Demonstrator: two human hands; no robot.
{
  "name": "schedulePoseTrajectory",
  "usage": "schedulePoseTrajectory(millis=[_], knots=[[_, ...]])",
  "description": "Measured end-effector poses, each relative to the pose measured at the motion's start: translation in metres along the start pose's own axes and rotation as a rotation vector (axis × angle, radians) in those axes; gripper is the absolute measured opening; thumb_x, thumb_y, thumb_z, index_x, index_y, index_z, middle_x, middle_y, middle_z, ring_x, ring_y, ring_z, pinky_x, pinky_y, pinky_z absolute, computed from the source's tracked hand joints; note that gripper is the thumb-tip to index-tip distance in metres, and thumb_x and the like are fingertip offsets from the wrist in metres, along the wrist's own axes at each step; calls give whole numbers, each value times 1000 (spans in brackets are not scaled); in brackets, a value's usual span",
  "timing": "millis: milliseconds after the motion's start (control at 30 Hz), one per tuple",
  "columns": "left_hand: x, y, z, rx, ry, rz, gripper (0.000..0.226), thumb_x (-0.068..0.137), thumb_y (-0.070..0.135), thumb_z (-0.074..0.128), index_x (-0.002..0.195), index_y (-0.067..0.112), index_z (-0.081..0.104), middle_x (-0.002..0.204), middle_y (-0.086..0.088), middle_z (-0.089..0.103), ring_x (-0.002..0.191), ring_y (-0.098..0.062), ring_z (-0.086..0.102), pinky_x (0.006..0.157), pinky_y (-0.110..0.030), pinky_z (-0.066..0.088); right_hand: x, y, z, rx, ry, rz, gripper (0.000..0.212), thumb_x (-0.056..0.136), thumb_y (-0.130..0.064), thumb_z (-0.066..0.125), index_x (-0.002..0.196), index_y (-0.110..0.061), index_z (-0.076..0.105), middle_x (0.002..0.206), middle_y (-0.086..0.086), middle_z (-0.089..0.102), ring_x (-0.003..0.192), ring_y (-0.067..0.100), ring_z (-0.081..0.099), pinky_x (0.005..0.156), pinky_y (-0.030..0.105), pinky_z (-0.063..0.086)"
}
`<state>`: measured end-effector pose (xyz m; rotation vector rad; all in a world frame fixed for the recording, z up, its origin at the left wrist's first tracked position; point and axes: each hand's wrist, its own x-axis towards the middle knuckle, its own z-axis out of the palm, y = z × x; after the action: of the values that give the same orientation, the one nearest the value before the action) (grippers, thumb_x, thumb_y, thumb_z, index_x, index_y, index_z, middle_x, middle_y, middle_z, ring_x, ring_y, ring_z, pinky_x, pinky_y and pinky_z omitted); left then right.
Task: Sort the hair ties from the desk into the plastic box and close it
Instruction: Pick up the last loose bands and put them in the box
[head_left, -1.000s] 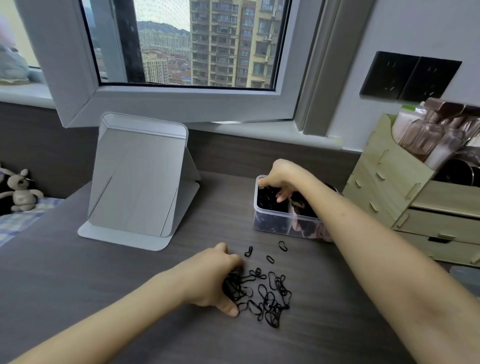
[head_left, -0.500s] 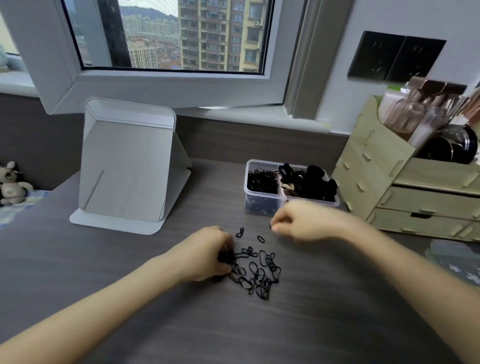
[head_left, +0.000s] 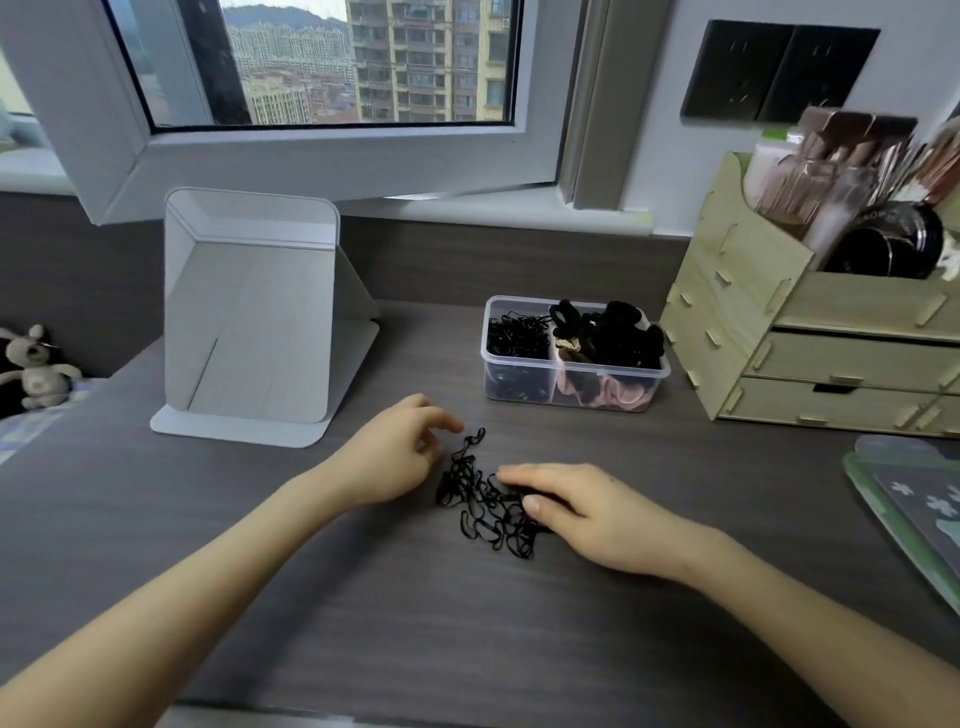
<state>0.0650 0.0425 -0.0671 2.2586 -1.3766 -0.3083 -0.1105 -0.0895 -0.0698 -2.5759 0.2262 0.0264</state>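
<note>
White folding mirror (head_left: 249, 322) stands left; wooden organiser (head_left: 810, 343) right; plush toy (head_left: 36, 366) far left.

Pretty clearly someone's bedroom in a high-rise flat, set up as a vanity corner. Dark wood-grain tabletop (head_left: 415, 623) sits right under the window (head_left: 363, 62), apartment towers outside. There's a fold-up stand mirror (head_left: 254, 332), a little wooden drawer organizer (head_left: 753, 322) stuffed with makeup brushes and bottles (head_left: 831, 171), and a plush bunny (head_left: 36, 366) off to the left.
</note>
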Motion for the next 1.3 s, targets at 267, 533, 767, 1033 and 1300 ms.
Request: schedulePoseTrajectory(millis=[267,533,767,1033,1300], knots=[[12,7,-7,292,-442,48,109,65,28,79,149,20,11,143,-1,23,133,-22,22,112,-30,27,5,-3,-4,-424,-102,66,114,61,-75,63,149,-23,14,134,-4,30,124,15,33,101,32,36],[28,6,-12,253,-491,88,93,63,28,84,141,18,34,121,1,36,120,-22,42,103,-30,39,40,-15,6,-164,-74,75,71,76,-49,69,136,-22,43,123,2,42,114,21,48,95,30,41],[15,1,-16,127,-457,78,66,67,20,81,127,23,53,122,0,46,88,-7,55,70,-9,43,43,-20,15,-177,17,17,21,90,-28,58,108,-18,59,99,-2,44,88,17,46,76,26,35],[-7,6,-9,176,-399,89,85,65,40,81,137,22,39,124,2,39,103,-12,52,89,-20,42,40,-11,8,108,116,119,6,87,-11,58,86,-14,63,72,-2,60,50,13,56,52,24,48],[-3,6,1,202,-301,144,45,78,32,71,119,22,56,116,3,47,102,-17,54,86,-25,44,53,-12,-57,319,394,167,8,83,-2,60,77,-5,65,54,9,60,33,7,49,44,13,41]])
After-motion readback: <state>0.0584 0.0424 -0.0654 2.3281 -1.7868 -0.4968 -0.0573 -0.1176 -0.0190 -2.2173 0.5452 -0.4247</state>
